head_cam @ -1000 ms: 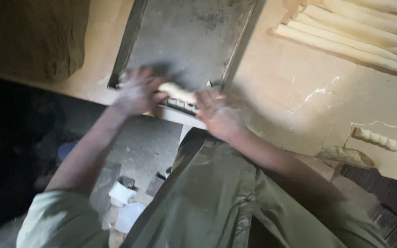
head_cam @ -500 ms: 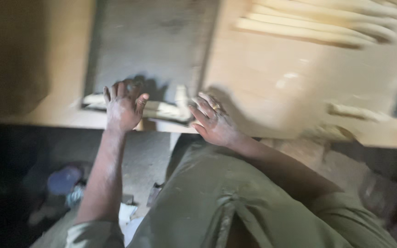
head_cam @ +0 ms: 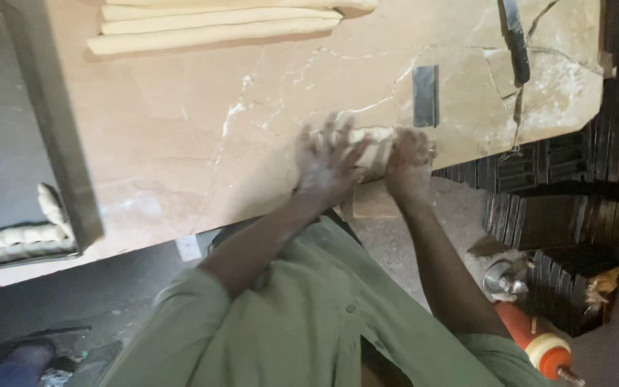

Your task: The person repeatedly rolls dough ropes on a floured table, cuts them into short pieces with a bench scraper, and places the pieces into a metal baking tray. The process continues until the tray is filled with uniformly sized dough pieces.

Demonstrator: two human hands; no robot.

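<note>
On the far left sits a dark metal tray (head_cam: 51, 136) with twisted dough pieces (head_cam: 16, 240) along its near edge, and long dough strips (head_cam: 216, 25) lie at the top of the marble counter (head_cam: 180, 143). Your left hand (head_cam: 327, 161) presses flat, fingers spread, on a small dough piece (head_cam: 367, 143) near the counter's front edge. Your right hand (head_cam: 410, 161) curls around its other end, just below a flat metal scraper (head_cam: 425, 94).

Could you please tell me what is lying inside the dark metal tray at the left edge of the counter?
In the tray, a row of pale dough pieces lies along its near end. The rest is bare dark metal, and its far left runs out of frame.
</note>
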